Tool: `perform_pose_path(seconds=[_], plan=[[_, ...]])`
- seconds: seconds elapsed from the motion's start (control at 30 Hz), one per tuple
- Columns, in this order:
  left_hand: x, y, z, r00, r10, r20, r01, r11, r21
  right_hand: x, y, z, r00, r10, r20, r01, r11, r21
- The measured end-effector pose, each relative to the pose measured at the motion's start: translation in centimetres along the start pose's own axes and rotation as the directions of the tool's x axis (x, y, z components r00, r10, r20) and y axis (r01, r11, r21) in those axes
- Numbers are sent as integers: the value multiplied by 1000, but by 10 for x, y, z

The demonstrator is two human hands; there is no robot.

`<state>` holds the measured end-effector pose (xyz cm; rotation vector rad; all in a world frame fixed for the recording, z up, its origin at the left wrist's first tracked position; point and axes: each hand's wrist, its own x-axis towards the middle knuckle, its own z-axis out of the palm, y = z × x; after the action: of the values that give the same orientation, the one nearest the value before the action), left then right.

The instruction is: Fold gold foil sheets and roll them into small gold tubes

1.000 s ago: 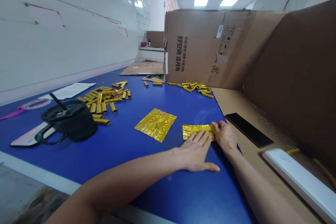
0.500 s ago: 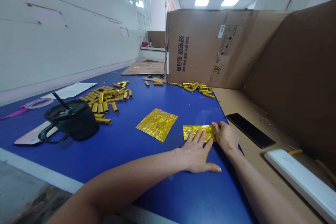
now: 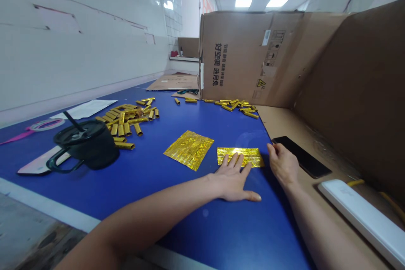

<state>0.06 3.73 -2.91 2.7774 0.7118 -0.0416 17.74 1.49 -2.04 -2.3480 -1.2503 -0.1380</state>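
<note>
My left hand (image 3: 232, 179) lies flat with spread fingers, its fingertips on the near edge of a narrow gold foil piece (image 3: 240, 152). Just right of that foil, apart from it, my right hand (image 3: 283, 163) is closed by the table's edge. Thumb and index finger are pressed together; whatever they may hold is hidden. A squarer gold foil sheet (image 3: 190, 149), creased and shiny, rests on the blue table (image 3: 196, 118) to the left of the narrow piece.
Several gold foil tubes (image 3: 126, 128) lie heaped at left beside a dark lidded mug (image 3: 91, 145). More tubes (image 3: 234, 104) lie against a big cardboard box (image 3: 247, 59). On cardboard at right are a black phone (image 3: 302, 156) and a white power strip (image 3: 360, 215).
My right hand has come off the narrow foil and shifted right, to the table's edge. The foil and my left hand have slid slightly left and away from me.
</note>
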Motion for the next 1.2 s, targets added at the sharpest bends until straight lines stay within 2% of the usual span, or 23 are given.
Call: perform_pose_path(seconds=[0.03,0.1,0.17,0.23,0.27,0.4,0.6,0.73,1.03,1.13,1.2], plan=[[1,-4,-1,1000,9,5,-9,1000,3,-4,-4,0,996,-85,-16,86,993,77],[4,-12,-2,999,41,2,-41,999,3,-15,-15,3,952,-304,15,291,923,250],[6,-18,-2,996,84,-9,-84,996,-2,-26,-26,8,870,-476,132,407,842,354],[8,-21,0,993,118,-28,-118,993,-2,-34,-34,16,764,-598,243,487,781,391],[8,-22,1,991,130,-37,-131,991,-1,-36,-36,19,748,-608,265,494,778,388],[7,-21,1,987,152,-55,-153,988,-11,-34,-33,29,759,-569,318,461,813,356],[7,-20,-4,996,87,-19,-87,996,-4,-23,-23,30,780,-469,414,460,879,127],[7,-25,-5,1000,16,8,-16,1000,14,-20,-20,32,781,-440,442,479,877,26],[-24,-49,-15,988,-145,53,143,989,49,-22,-20,37,779,-446,440,501,865,-10],[-26,-51,-20,983,-166,72,163,985,53,-22,-20,38,783,-437,443,495,869,-18],[-22,-49,-27,975,-187,121,180,981,66,-22,-21,38,786,-435,440,494,869,-23]])
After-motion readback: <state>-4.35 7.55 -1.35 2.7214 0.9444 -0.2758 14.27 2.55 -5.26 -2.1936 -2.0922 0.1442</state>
